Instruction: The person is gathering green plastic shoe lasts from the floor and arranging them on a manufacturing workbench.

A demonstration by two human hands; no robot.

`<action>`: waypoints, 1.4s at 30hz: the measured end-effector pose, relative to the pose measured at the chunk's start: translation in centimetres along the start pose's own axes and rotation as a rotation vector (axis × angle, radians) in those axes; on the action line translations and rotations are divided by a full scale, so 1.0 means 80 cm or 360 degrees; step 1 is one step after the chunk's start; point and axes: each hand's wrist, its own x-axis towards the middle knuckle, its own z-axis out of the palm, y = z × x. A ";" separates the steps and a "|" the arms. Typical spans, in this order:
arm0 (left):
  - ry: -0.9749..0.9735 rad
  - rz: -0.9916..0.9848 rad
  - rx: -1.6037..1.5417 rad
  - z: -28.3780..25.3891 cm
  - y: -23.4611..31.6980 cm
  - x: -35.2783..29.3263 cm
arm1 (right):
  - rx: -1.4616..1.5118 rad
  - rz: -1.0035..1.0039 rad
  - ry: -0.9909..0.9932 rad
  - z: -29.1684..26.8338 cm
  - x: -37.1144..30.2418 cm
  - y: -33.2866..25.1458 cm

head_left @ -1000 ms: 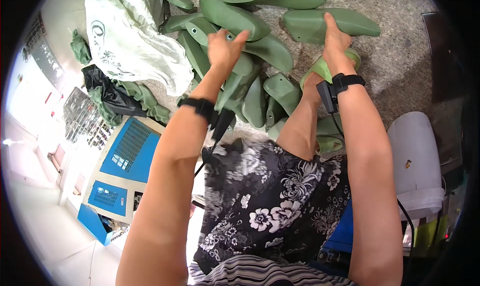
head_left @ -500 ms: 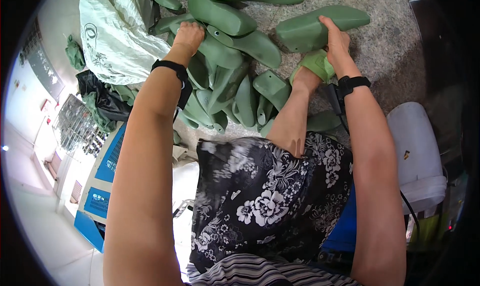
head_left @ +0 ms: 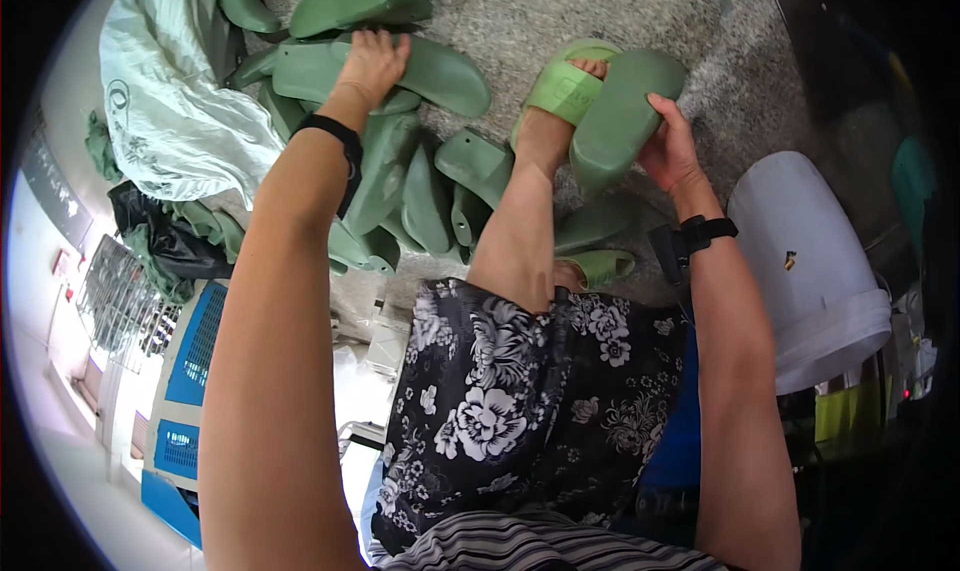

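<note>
My right hand [head_left: 672, 151] grips a green shoe last [head_left: 625, 116], its thumb on the top face and the other fingers hidden beneath. That last is held above the floor, just right of my foot in a lime slipper [head_left: 572, 89]. At the upper left, my left hand [head_left: 375, 68] is closed over another green shoe last [head_left: 440, 74], which lies across the heap. Its fingers curl over the far edge. Several more green lasts [head_left: 388, 166] are piled below and around that hand.
A white woven sack [head_left: 180, 91] slumps left of the heap. To my right a white bucket [head_left: 805, 241] lies tipped on the speckled floor [head_left: 720, 31]. One more last [head_left: 600, 221] sits beside my legs. A blue and cream slatted object [head_left: 180, 411] stands at the left.
The last in my right hand has come nearer and turned from sideways to lengthwise. My left hand now lies over a last that spans the heap. The whole view has shifted.
</note>
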 end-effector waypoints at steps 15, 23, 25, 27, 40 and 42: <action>0.0086 -0.0118 -0.1012 -0.148 0.001 -0.201 | 0.0148 -0.0005 -0.0328 0.081 -0.269 -0.047; -0.0071 -0.0279 -0.1398 -0.284 -0.080 -0.429 | 0.0039 -0.0304 -0.0610 0.165 -0.570 -0.091; -0.0023 -0.0223 -0.1491 -0.335 -0.099 -0.466 | -0.0102 -0.0398 -0.0621 0.165 -0.658 -0.087; -0.0022 -0.0200 -0.1770 -0.379 -0.118 -0.498 | -0.0172 -0.0615 -0.0623 0.157 -0.732 -0.082; 0.0308 0.0883 -0.1531 -0.792 -0.038 -0.696 | 0.0202 -0.1353 -0.0102 -0.035 -1.042 0.190; 0.0256 0.1111 -0.1340 -0.821 0.007 -0.722 | 0.0303 -0.1518 0.0124 -0.056 -1.092 0.245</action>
